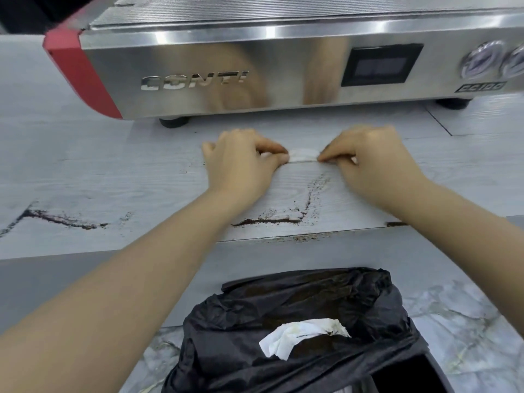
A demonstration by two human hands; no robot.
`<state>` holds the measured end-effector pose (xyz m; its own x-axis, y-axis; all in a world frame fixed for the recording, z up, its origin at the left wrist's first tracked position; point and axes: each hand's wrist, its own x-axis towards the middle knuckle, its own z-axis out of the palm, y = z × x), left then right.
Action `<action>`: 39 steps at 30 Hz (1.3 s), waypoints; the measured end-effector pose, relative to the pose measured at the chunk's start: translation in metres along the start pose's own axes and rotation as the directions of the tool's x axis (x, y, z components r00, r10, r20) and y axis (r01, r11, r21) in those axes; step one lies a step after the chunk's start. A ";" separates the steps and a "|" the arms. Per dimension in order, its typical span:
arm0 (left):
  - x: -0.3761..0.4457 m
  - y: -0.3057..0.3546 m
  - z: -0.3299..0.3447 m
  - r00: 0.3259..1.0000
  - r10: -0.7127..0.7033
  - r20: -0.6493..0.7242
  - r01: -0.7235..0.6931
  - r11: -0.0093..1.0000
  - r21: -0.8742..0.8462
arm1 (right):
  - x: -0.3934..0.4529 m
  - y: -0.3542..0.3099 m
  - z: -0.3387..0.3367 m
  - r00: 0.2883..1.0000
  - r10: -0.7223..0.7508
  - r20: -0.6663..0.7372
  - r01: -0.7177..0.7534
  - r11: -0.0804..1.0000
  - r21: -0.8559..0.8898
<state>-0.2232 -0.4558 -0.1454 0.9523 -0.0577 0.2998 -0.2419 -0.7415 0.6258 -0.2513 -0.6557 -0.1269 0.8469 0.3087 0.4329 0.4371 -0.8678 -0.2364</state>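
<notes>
A small white tissue (303, 155) lies on the pale wood-grain counter (113, 171), just in front of a steel espresso machine (255, 66). My left hand (241, 163) pinches its left end and my right hand (368, 160) pinches its right end, with the tissue stretched between them. Most of the tissue is hidden under my fingers. Lines and specks of dark coffee grounds (272, 221) lie on the counter nearer to me, with another streak of coffee grounds (62, 219) at the left.
Below the counter's front edge stands a bin lined with a black bag (297, 307), holding a crumpled, stained white tissue (300, 336) on top of dark grounds. Marble-patterned floor (453, 321) shows around it. The machine's rubber feet (173, 121) rest on the counter.
</notes>
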 end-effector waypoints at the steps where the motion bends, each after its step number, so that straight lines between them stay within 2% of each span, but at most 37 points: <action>1: -0.012 0.000 -0.004 0.999 0.037 0.003 -0.037 0.999 -0.014 | -0.010 -0.004 -0.004 1.000 -0.024 0.009 0.024 1.000 0.017; 7: -0.068 0.006 -0.027 0.982 0.182 0.050 -0.177 0.981 -0.084 | -0.064 -0.027 -0.025 0.995 -0.084 0.056 0.078 0.993 0.092; 11: -0.046 0.006 -0.025 0.982 0.128 0.139 -0.091 0.965 -0.248 | -0.045 -0.021 -0.032 1.000 -0.019 0.024 0.015 0.989 0.146; 13: -0.024 0.006 -0.019 0.990 0.089 0.110 -0.053 0.955 -0.291 | -0.023 -0.008 -0.027 0.999 0.030 -0.038 -0.025 0.991 0.133; 17: 0.013 0.008 0.001 0.996 0.059 0.061 -0.050 0.989 -0.136 | 0.007 0.019 -0.005 0.996 0.087 -0.005 -0.087 0.993 0.075; 21: 0.015 0.002 0.006 0.990 0.107 0.090 -0.098 0.990 -0.103 | -0.005 0.020 0.003 1.000 0.023 0.003 -0.024 0.998 0.054; 26: -0.026 -0.006 -0.019 0.967 0.204 0.155 -0.174 0.967 -0.186 | -0.045 -0.011 -0.004 0.999 -0.052 -0.015 0.053 0.995 0.082; 31: -0.092 -0.004 -0.045 0.953 0.261 0.155 -0.239 0.960 -0.143 | -0.090 -0.046 -0.017 0.996 -0.078 0.043 0.072 0.990 0.123; 34: -0.127 -0.006 -0.051 0.938 0.310 0.157 -0.307 0.951 -0.049 | -0.118 -0.063 -0.020 0.991 -0.102 0.092 0.088 0.986 0.145; 36: -0.144 -0.008 -0.055 0.941 0.322 0.103 -0.319 0.947 -0.043 | -0.129 -0.074 -0.020 0.991 -0.097 0.087 0.081 0.983 0.167; 39: -0.140 -0.009 -0.069 0.957 0.289 -0.028 -0.290 0.953 -0.088 | -0.112 -0.080 -0.024 0.997 -0.073 -0.022 0.076 0.972 0.222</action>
<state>-0.3672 -0.3946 -0.1432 0.8362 -0.2511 0.4876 -0.5234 -0.6309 0.5727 -0.3883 -0.6300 -0.1355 0.8057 0.3628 0.4682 0.5567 -0.7337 -0.3895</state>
